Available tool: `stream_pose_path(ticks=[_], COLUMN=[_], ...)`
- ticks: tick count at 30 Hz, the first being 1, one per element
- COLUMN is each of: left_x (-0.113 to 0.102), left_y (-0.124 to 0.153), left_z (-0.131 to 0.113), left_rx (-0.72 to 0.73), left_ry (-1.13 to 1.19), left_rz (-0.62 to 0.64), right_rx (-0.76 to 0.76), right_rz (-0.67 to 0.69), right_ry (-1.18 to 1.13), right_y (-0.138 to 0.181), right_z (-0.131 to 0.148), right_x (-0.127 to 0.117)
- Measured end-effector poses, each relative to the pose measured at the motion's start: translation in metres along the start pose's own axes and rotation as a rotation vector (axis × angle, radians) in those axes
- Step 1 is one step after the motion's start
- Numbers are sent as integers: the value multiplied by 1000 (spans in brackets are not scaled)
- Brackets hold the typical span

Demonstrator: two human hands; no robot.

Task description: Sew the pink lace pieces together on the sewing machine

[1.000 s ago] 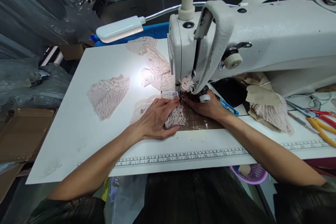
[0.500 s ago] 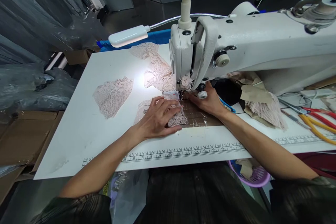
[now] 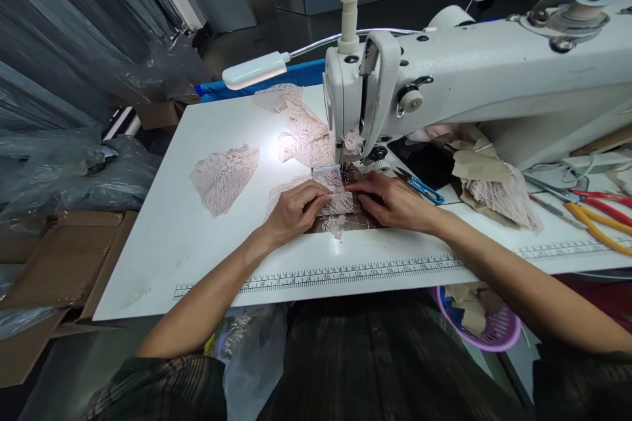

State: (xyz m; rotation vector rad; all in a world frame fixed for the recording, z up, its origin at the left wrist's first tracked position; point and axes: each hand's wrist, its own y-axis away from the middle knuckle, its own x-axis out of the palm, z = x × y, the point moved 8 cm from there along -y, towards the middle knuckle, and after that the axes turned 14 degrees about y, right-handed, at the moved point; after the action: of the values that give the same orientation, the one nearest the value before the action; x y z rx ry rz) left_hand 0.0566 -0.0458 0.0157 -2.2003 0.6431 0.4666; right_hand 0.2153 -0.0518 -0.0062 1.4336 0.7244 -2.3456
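A small piece of pale pink lace (image 3: 337, 205) lies under the presser foot (image 3: 349, 173) of a white sewing machine (image 3: 444, 89). My left hand (image 3: 296, 208) presses flat on the left part of the lace, fingers together and pointing at the needle. My right hand (image 3: 391, 202) lies flat on the lace's right edge, just in front of the foot, fingers stretched out. Both hands rest on the white table (image 3: 162, 243); neither grips anything.
Loose lace pieces lie at the left (image 3: 223, 175) and behind the needle (image 3: 303, 138) under a lamp (image 3: 255, 70). Blue snips (image 3: 419, 187), orange-handled scissors (image 3: 592, 227) and crumpled paper with lace (image 3: 488, 184) sit to the right. A purple basket (image 3: 486, 325) hangs below the edge.
My right hand has come down from the machine's knob area to the lace in front of the foot. My left hand has curled slightly and stayed on the fabric. The view shifted.
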Motion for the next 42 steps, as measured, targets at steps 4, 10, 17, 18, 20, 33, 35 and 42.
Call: stream_pose_path(ticks=[4,10,17,18,20,33,35,42], left_x=[-2,2,20,21,24,26,24,22], left_y=[-1,-2,8,9,11,15,15,12], left_z=[1,-5,-13,-14,-17,-19,-21,-24], left_rx=[-34,24,134,150,190,241,250,247], left_ry=[-31,2,-112,-153,-231,-158,-150,-141], left_rz=[-32,63,343,351,377,368,347,341], right_rx=[14,-296,-262,-232,-167,-111,-90,-199], right_rz=[-140,87,56,23,-19,-39,-39,-37], right_ry=[34,18,-267,-257,-177,84,47,227], right_y=[13,24,22,19,11,-8,-7,-11], right_z=[17,64,37,30,17,2,-3,7], right_x=[-4,27,5,1,-3,18,16,26])
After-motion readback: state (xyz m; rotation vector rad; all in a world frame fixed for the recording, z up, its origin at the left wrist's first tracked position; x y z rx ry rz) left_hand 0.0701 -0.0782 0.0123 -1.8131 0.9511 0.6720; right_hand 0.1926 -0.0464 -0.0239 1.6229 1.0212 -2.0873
